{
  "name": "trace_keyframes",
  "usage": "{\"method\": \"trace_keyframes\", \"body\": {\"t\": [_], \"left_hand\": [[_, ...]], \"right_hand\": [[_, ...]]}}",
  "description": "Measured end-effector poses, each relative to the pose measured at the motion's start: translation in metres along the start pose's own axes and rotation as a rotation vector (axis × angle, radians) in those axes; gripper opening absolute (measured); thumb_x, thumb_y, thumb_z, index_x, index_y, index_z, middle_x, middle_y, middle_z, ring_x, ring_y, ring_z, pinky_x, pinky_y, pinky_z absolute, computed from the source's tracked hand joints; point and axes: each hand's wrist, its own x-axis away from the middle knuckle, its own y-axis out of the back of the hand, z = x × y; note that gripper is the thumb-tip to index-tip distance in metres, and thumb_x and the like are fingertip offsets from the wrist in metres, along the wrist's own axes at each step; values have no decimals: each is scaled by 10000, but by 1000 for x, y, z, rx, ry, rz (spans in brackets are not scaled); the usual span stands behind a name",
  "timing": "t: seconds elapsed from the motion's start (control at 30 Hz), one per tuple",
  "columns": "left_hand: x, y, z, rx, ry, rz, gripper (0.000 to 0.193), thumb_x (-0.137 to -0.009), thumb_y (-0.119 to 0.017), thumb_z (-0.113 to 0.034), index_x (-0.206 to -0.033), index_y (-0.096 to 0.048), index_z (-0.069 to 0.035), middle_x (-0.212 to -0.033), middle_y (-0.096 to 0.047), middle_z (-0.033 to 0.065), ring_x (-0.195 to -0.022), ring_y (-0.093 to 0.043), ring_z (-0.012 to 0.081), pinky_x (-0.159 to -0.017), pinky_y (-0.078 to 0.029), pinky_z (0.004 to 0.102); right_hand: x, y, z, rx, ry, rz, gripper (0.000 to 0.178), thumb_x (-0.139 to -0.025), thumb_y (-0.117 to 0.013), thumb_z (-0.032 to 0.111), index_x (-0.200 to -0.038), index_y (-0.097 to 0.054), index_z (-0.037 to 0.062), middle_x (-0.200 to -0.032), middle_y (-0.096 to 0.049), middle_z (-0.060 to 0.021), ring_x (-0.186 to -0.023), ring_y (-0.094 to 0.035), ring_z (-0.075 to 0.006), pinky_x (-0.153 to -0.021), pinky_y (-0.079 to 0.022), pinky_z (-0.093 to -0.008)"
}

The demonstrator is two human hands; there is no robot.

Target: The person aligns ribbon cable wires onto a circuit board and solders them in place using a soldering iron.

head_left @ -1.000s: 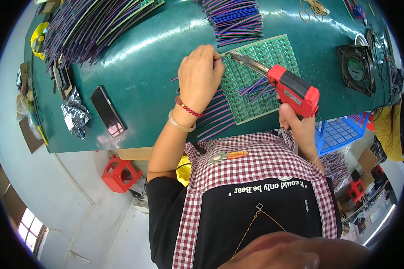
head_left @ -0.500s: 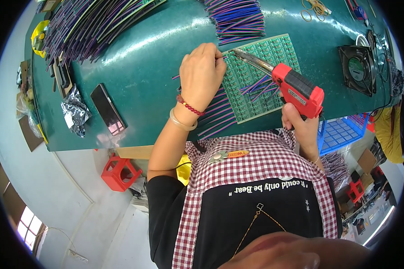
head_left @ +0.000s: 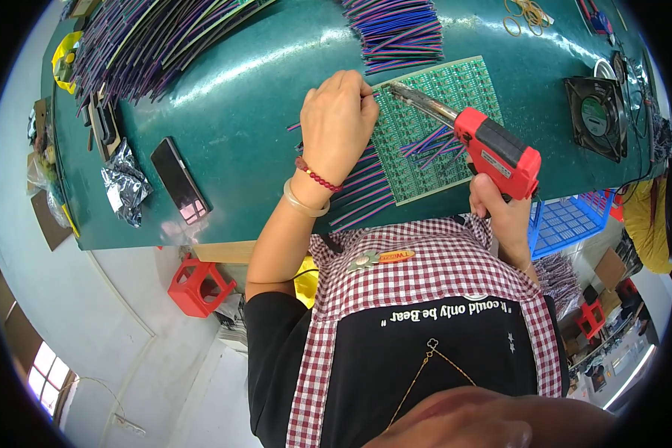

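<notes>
A green panel of small circuit boards [head_left: 463,86] lies on the table in front of me. My right hand [head_left: 491,200] is wrapped round the grip of a red and black soldering gun [head_left: 498,153]. Its metal tip rests at the panel's far left corner. There my left hand [head_left: 337,112] is closed, its fingertips pinching a thin coloured wire whose end barely shows beside the tip. Several loose wires [head_left: 431,143] lie across the middle of the panel. A row of wires [head_left: 362,193] extends from its left edge, partly under my left wrist.
Beyond the panel lies a stack of cut wires [head_left: 399,37]; a larger wire bundle [head_left: 149,45] fills the far left. A phone [head_left: 179,179] and a crumpled silver bag [head_left: 125,187] lie left. A fan [head_left: 596,116] stands right, rubber bands [head_left: 529,16] far right, a blue crate [head_left: 567,224] below the edge.
Both hands and the soldering gun hold nearly the same place. The panel and hands appear shifted very slightly to the right in the picture.
</notes>
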Motion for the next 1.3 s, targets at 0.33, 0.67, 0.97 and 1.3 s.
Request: {"method": "trace_keyframes", "body": {"t": [0.33,0.67,0.97,1.3], "left_hand": [[-1,3,-3,-15,22,12,66,-723,-622,-51,-749,-563,-36,-764,-624,99,-684,-600,294,-646,-441,379],[0,3,-2,-49,39,25,61,-725,-620,-57,-754,-567,-44,-769,-627,92,-687,-601,282,-645,-424,372],[0,2,-3,-49,39,35,64,-720,-619,-54,-756,-567,-45,-768,-625,90,-699,-601,280,-637,-415,371],[-1,1,-2,-42,13,13,68,-714,-611,-47,-746,-551,-51,-750,-607,88,-710,-591,276,-630,-397,373]], "right_hand": [[-3,1,-2,42,-29,54,204,-834,-675,123,-978,-603,-3,-660,-568,10,-485,-486,-42,-430,-381,-204],[1,2,-3,52,-9,37,202,-837,-671,123,-981,-602,0,-669,-572,9,-492,-492,-43,-438,-388,-205],[2,1,-3,65,-13,17,164,-834,-669,112,-940,-607,3,-652,-566,12,-493,-496,-45,-435,-388,-207],[-2,-3,0,51,-26,42,174,-843,-658,107,-966,-599,-1,-636,-553,10,-488,-489,-47,-433,-380,-210]]}}
